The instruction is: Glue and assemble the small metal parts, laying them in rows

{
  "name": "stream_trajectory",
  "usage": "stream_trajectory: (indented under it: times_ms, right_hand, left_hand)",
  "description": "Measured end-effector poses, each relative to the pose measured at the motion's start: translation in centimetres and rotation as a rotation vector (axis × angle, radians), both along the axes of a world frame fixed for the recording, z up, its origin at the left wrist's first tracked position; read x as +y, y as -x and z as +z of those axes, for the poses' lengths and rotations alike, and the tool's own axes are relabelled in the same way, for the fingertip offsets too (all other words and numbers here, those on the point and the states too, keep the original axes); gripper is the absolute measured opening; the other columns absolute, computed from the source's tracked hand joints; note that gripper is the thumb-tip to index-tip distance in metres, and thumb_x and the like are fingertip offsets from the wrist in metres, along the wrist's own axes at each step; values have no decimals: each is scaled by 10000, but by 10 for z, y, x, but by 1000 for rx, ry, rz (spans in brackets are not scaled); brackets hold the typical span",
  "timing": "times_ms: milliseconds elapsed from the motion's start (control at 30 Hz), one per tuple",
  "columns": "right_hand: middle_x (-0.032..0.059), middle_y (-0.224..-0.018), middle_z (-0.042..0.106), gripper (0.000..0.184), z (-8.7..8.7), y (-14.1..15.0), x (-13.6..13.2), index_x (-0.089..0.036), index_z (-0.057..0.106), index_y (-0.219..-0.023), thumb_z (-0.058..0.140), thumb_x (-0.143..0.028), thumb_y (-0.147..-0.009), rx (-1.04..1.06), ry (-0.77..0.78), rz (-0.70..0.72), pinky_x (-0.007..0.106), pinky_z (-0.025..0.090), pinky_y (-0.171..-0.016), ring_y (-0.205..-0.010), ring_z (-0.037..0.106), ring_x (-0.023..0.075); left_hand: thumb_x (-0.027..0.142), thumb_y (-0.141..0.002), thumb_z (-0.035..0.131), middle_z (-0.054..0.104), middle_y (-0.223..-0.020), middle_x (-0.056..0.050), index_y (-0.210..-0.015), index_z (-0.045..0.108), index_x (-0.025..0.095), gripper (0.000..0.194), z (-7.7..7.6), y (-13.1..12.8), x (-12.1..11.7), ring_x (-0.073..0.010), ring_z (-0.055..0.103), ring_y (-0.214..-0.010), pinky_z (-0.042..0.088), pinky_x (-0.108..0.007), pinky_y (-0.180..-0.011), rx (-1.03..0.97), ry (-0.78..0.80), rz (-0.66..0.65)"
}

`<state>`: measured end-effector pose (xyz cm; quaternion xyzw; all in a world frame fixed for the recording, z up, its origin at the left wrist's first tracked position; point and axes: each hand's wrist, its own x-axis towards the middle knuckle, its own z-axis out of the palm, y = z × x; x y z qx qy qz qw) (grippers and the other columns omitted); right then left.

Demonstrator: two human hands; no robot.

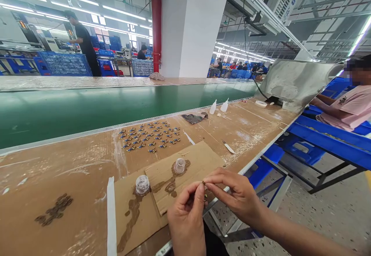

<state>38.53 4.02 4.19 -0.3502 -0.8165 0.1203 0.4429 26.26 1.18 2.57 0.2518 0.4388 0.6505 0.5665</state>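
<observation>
Fingertips of my left hand [187, 215] and my right hand [236, 192] meet over the near table edge. Both are closed in a pinch around a small dark piece [203, 183], mostly hidden by the fingers. A yellowish bit [205, 197] shows below, in my left hand. Just beyond lie cardboard sheets [203, 155] with wet brown stains. On them stand two small clear cups, one nearer [142, 185] and one farther [179, 166]. Several small blue, yellow and dark figures [150, 135] lie in rows behind the cardboard. A heap of dark round pieces [55, 209] is at the left.
A white-handled knife [228, 147], a dark cloth [194, 118] and two white squeeze bottles [213, 107] lie or stand farther back. The green conveyor belt [87, 103] runs behind the table. At the right are a metal hood [292, 82] and a person in a pink shirt [348, 105].
</observation>
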Motion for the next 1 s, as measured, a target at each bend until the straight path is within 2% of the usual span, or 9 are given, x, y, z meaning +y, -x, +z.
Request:
stream_trajectory:
  times_ms: [133, 267, 367, 433, 500, 600, 667, 1000]
  right_hand:
    - [18, -836, 649, 169, -5, -4, 0, -183, 607, -970, 554, -99, -833, -73, -76, 9, 164, 481, -666, -741, 602, 73]
    - [25, -835, 657, 198, -10, -2, -1, -181, 585, -973, 571, -72, -809, -116, -203, -39, 184, 492, -693, -746, 609, 89]
    - [17, -801, 656, 189, -10, 1, -1, -178, 597, -946, 585, -64, -795, -66, -207, -71, 179, 494, -685, -725, 608, 85]
    - [5, -774, 653, 150, -7, 3, -1, -177, 618, -903, 585, -73, -800, 0, -98, -51, 162, 487, -668, -706, 603, 73]
    - [-1, -751, 652, 83, -4, 2, 0, -173, 638, -844, 591, -113, -811, 88, 92, -8, 145, 482, -649, -692, 602, 63]
    - [10, -729, 654, 62, 1, -3, 4, -154, 661, -790, 625, -202, -806, 207, 359, 45, 143, 489, -620, -673, 609, 71]
    - [18, -723, 656, 99, 3, -7, 7, -149, 683, -802, 642, -239, -798, 223, 425, 63, 149, 493, -612, -668, 614, 78]
    - [25, -752, 669, 87, 14, -14, 13, -167, 677, -856, 599, -190, -827, -15, 179, 168, 136, 471, -613, -670, 615, 65]
  left_hand:
    - [324, -667, 726, 668, -733, -16, -719, 734, 198, 136, -8, 0, -1, -142, 591, -695, 489, -199, -653, 132, -104, 29]
    - [285, -716, 690, 679, -760, -19, -736, 732, 219, 81, -11, -1, -1, -152, 610, -752, 479, -201, -711, 286, -194, 91]
    - [302, -696, 705, 683, -752, -25, -719, 729, 209, 99, -10, -1, 0, -158, 612, -740, 490, -216, -706, 213, -154, 61]
    - [329, -665, 728, 684, -742, -25, -709, 726, 198, 138, -7, -1, 0, -157, 612, -726, 500, -218, -693, 85, -91, 2]
    - [351, -642, 743, 678, -731, -24, -705, 725, 187, 176, -5, 0, 0, -153, 608, -709, 504, -215, -670, 17, -57, -31]
    - [354, -641, 746, 661, -708, -18, -707, 729, 183, 184, -2, 1, 0, -138, 587, -676, 489, -198, -627, 62, -69, -32]
    - [353, -651, 739, 654, -695, -15, -716, 732, 190, 176, -1, 2, 0, -132, 576, -666, 477, -192, -613, 97, -77, -44]
    - [374, -650, 737, 651, -681, -20, -706, 725, 174, 208, -2, 5, 0, -122, 533, -617, 439, -189, -569, 83, -65, -113]
